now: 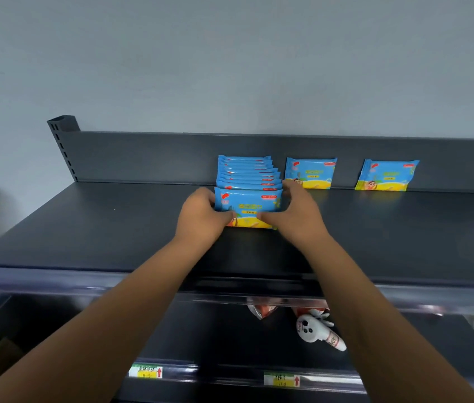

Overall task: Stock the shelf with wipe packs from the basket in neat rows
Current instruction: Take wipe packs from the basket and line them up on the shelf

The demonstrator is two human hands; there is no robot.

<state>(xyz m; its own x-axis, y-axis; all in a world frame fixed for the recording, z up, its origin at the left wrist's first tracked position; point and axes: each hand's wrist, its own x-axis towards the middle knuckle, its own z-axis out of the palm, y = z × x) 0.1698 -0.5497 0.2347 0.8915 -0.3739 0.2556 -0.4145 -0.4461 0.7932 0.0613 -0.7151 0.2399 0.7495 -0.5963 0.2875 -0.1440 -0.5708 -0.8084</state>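
Note:
A row of several blue and yellow wipe packs [248, 176] stands upright on the dark top shelf [113, 228], running back to the rear wall. My left hand [202, 218] grips the left end of the front pack [248, 203]. My right hand [297, 215] grips its right end, thumb across the lower front. A single pack [311, 172] leans on the back panel just right of the row. Another single pack [387, 175] stands further right. The basket is out of view.
A dark back panel [142, 155] closes the shelf behind. Below, a lower shelf holds a white plush toy [317, 333] and a red-topped packet [262, 311]. Yellow and green price tags [145, 371] sit on the shelf rails.

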